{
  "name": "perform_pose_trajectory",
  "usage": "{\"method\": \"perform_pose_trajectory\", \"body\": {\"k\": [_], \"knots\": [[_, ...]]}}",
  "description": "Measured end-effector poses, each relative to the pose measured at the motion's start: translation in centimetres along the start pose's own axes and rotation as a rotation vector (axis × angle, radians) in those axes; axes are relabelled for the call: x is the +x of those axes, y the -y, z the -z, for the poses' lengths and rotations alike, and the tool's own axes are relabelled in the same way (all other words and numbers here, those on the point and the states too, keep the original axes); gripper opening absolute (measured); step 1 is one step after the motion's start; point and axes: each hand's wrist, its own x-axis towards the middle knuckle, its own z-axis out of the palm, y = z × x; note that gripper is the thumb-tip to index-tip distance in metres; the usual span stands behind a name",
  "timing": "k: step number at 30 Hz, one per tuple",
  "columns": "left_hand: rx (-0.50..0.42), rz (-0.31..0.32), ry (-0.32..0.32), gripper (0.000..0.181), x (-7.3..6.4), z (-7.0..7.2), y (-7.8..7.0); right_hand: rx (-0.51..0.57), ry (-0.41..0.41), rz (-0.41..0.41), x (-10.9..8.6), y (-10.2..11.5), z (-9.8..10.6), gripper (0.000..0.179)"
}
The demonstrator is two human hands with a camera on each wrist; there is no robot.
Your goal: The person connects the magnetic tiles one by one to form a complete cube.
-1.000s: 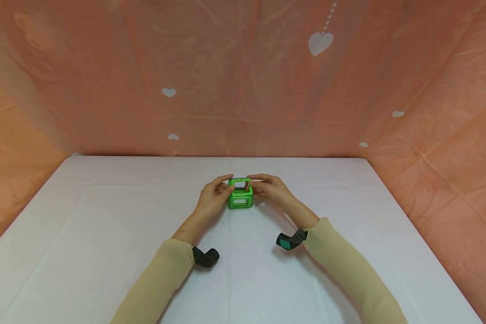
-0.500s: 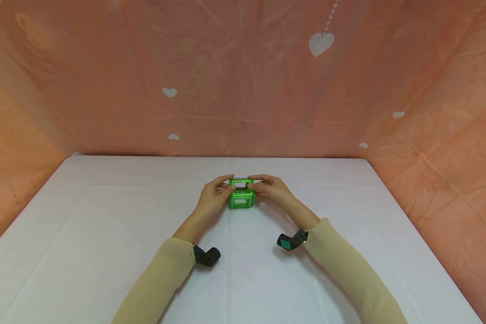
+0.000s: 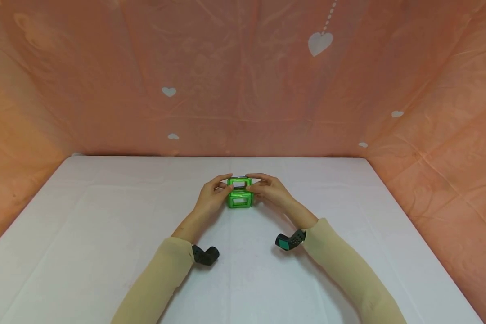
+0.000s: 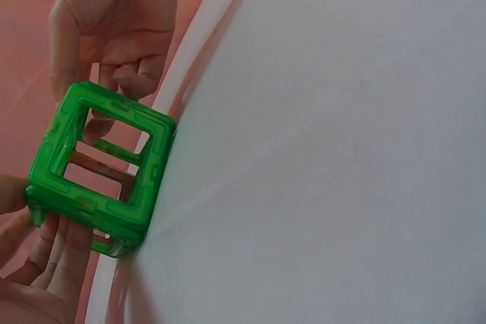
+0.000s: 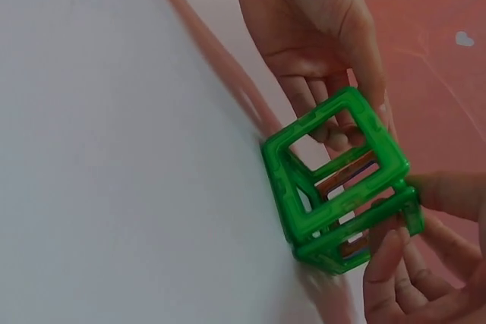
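Observation:
A cube of green see-through magnetic tiles [image 3: 240, 193] stands on the table, with open window frames as faces. My left hand [image 3: 212, 195] grips its left side, thumb at the near edge and index finger at the far top edge. From the other side my right hand [image 3: 272, 191] pinches the cube in the same way. Through the front window, the left wrist view shows an orange-brown tile frame [image 4: 99, 166] farther back. In the right wrist view a green edge of the cube [image 5: 410, 210] juts out beside my right fingers. My fingertips partly hide the side faces.
The white-covered table [image 3: 243, 279] spreads around the cube. Orange cloth [image 3: 243, 90] with pale hearts hangs behind it and at both sides. A dark device [image 3: 205, 256] is strapped to my left wrist, and a similar device [image 3: 290, 240] to my right.

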Motion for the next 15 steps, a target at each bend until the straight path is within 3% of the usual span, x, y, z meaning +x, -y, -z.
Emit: {"method": "perform_pose_trajectory", "body": {"k": [8,15], "knots": [[0.012,-0.002,0.013,0.044,0.2,0.0,0.2,-0.219,-0.071,0.064,0.6,0.2,0.1,0.036],[-0.003,0.022,0.024,0.043,0.3,-0.2,0.3,-0.223,-0.055,0.035,1.5,0.0,-0.1,0.035]]}}
